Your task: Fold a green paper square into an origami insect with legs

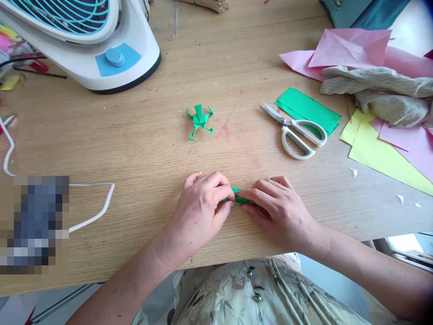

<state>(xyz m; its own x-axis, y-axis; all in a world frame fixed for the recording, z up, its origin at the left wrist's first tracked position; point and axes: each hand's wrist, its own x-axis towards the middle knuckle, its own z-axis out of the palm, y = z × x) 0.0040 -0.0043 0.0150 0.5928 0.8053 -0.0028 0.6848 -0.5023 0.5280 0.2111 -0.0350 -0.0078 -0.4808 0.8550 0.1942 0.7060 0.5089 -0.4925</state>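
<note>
A narrow folded strip of green paper (238, 197) lies low over the table between my two hands, mostly hidden by the fingers. My left hand (207, 203) pinches its left part between thumb and fingers. From the other side my right hand (279, 211) grips the right part, fingers curled over it. Beyond the hands stands a small green origami frog (199, 119) with four bent limbs spread out; neither hand touches it. To the right, white-handled scissors (299, 135) lie partly on a stack of green paper (308, 110).
A white and blue fan (135, 58) stands at the back left. A white cable (110, 203) runs by a blurred-out object (37, 225) at left. Pink paper (350, 49), yellow paper (375, 144) and a crumpled grey cloth-like bundle (382, 90) lie at right. Small white scraps (400, 198) are nearby.
</note>
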